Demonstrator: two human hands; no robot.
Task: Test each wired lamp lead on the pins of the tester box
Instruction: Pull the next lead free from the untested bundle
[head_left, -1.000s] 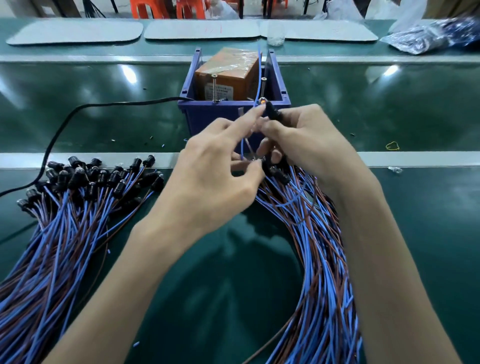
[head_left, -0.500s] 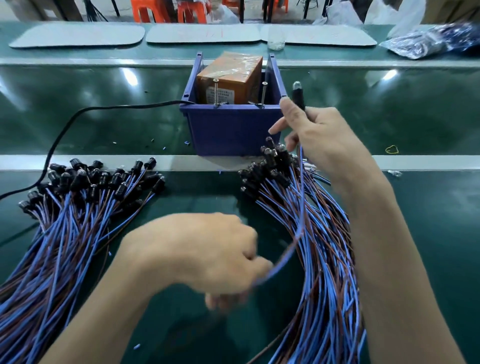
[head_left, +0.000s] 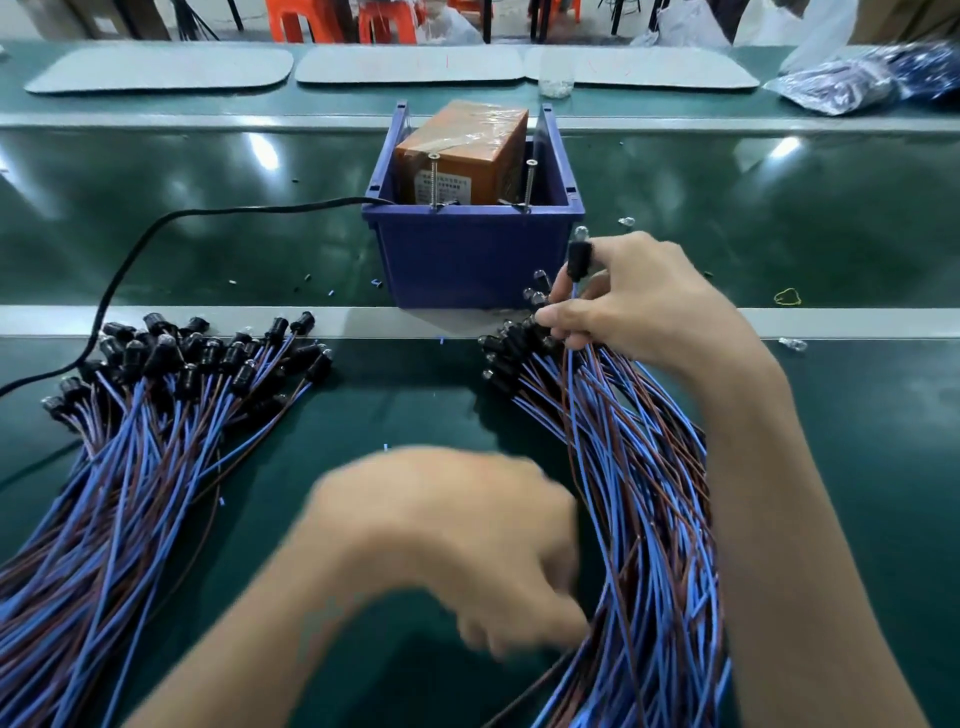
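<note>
Green bench (head_left: 831, 208) bears a left bundle (head_left: 130, 467) and a right bundle (head_left: 639, 493) of leads. Behind them stands the blue tester box (head_left: 472, 254). The left hand (head_left: 452, 540), blurred, is at the right bundle's wires; its grip cannot be told. The right hand (head_left: 639, 301) pinches one lamp lead (head_left: 578, 260) upright just beside the box's right front corner, apart from the pins (head_left: 432, 179).

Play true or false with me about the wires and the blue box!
An orange box sits inside the blue box. True.
Two pins stand at its front rim. True.
The right hand holds a black lamp. True.
That lamp touches a pin. False: it is beside the box's front corner, off both pins.
All leads lie in one pile. False: a left pile and a right pile.
The black cable runs off to the right. False: it runs left.
</note>
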